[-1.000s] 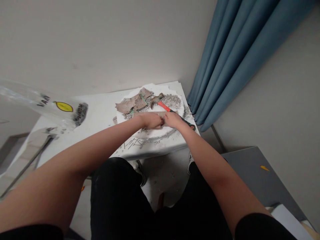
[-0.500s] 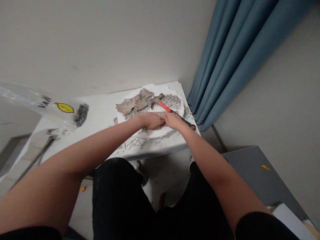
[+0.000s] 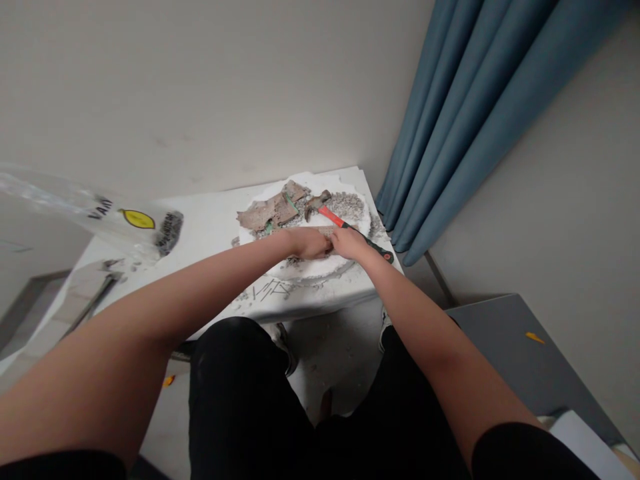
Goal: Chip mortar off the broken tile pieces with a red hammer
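My left hand (image 3: 314,243) and my right hand (image 3: 347,242) meet over a white round slab (image 3: 320,268) on the table, their fingers closed and pressed together. What the fingertips hold is hidden or too small to name. Beneath them lies a flat, speckled brownish strip (image 3: 326,230), partly covered by the hands. Just beyond my right hand rests a claw hammer (image 3: 333,215) with a red and black handle, its head to the upper left. Torn brown pieces (image 3: 270,212) with bits of green lie on the slab's left side, and grey crumbs (image 3: 350,205) are heaped at its right.
Several thin nails (image 3: 270,289) lie near the front edge of the white table (image 3: 200,207). To the left is a clear plastic bag (image 3: 120,227) with dark contents, near a metal bar (image 3: 95,301). A blue curtain (image 3: 465,120) hangs at right, above a grey surface (image 3: 500,347).
The view has shifted slightly, so everything sits a little lower and further right. Both hands stay together at the same spot on the slab, and the hammer has not moved.
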`<action>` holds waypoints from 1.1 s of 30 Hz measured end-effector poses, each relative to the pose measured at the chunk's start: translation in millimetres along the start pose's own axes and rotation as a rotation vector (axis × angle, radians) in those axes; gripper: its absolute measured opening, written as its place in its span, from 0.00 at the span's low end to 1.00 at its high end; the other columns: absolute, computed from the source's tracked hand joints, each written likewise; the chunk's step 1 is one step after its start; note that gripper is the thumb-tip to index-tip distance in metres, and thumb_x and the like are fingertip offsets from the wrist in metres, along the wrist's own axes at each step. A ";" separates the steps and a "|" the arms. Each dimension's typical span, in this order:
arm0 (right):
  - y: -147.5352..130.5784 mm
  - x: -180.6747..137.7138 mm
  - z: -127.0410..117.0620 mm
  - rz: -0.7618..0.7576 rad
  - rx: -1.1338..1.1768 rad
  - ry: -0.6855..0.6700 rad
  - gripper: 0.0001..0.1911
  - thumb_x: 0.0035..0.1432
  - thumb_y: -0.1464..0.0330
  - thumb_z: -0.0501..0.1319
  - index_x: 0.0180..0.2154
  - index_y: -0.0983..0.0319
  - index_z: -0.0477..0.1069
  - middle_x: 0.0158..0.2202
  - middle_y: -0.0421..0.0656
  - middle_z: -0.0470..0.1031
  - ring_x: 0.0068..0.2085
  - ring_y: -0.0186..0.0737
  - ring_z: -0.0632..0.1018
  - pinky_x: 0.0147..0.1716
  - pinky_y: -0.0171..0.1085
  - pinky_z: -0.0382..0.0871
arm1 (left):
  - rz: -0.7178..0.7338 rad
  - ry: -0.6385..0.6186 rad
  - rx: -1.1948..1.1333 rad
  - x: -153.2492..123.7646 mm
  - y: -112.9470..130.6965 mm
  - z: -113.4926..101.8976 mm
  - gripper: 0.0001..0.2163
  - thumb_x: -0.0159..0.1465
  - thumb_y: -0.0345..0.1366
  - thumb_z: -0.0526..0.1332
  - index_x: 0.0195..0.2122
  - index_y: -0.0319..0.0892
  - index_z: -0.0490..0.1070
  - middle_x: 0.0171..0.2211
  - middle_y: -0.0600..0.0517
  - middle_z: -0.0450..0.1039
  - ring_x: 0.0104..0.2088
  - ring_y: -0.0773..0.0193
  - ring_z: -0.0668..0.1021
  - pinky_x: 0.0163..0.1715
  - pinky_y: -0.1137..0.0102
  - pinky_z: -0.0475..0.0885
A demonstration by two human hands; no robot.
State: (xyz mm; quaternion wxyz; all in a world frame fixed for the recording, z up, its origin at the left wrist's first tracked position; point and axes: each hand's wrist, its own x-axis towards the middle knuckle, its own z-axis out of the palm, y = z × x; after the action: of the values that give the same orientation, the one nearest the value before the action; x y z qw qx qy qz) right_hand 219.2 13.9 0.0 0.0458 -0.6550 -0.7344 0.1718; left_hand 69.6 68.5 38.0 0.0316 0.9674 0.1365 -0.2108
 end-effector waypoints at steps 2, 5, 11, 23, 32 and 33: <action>-0.4 0.2 -0.4 0.001 0.004 -0.003 0.21 0.73 0.67 0.47 0.52 0.68 0.76 0.53 0.57 0.78 0.54 0.51 0.78 0.52 0.39 0.68 | 0.023 -0.028 0.058 0.4 -1.1 -0.4 0.14 0.66 0.36 0.54 0.46 0.41 0.78 0.42 0.44 0.82 0.34 0.58 0.77 0.40 0.62 0.68; -1.4 -0.4 -1.3 0.006 0.013 -0.002 0.21 0.74 0.67 0.47 0.52 0.68 0.75 0.54 0.57 0.78 0.55 0.50 0.78 0.52 0.39 0.67 | 0.063 -0.030 0.088 -0.3 -2.2 -0.1 0.15 0.64 0.34 0.57 0.49 0.37 0.76 0.43 0.42 0.81 0.36 0.58 0.79 0.38 0.66 0.69; -2.2 -2.9 -3.3 0.013 0.041 0.002 0.21 0.74 0.66 0.46 0.52 0.67 0.75 0.53 0.56 0.78 0.54 0.49 0.78 0.51 0.38 0.68 | -0.014 -0.015 0.096 -3.9 -0.7 -0.4 0.12 0.67 0.36 0.56 0.46 0.42 0.77 0.39 0.45 0.82 0.36 0.59 0.81 0.37 0.69 0.69; 1.3 0.4 0.7 0.010 0.059 0.004 0.21 0.74 0.66 0.47 0.53 0.67 0.74 0.53 0.57 0.78 0.55 0.49 0.78 0.52 0.38 0.67 | -0.061 -0.055 0.094 -6.9 0.8 -3.7 0.14 0.69 0.38 0.53 0.47 0.41 0.77 0.40 0.43 0.81 0.37 0.55 0.81 0.38 0.66 0.69; -1.5 -3.8 -4.9 0.011 0.065 0.005 0.21 0.74 0.67 0.46 0.54 0.67 0.74 0.54 0.56 0.78 0.54 0.50 0.78 0.51 0.39 0.68 | -0.123 -0.018 0.036 -5.2 0.9 -1.9 0.14 0.68 0.40 0.55 0.46 0.40 0.77 0.39 0.43 0.81 0.36 0.58 0.81 0.37 0.69 0.69; -1.7 -4.0 -5.2 0.013 0.065 0.003 0.21 0.74 0.67 0.46 0.54 0.67 0.74 0.54 0.56 0.78 0.54 0.50 0.78 0.51 0.39 0.68 | -0.138 -0.008 0.036 -4.9 0.2 -1.7 0.14 0.68 0.41 0.55 0.45 0.40 0.77 0.39 0.44 0.81 0.35 0.58 0.81 0.36 0.69 0.69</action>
State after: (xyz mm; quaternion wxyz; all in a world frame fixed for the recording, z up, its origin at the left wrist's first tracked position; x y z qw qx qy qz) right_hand 219.7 10.9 6.1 0.0672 -0.6581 -0.7241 0.1948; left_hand 66.1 67.2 41.5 -0.0001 0.9552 0.1991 -0.2188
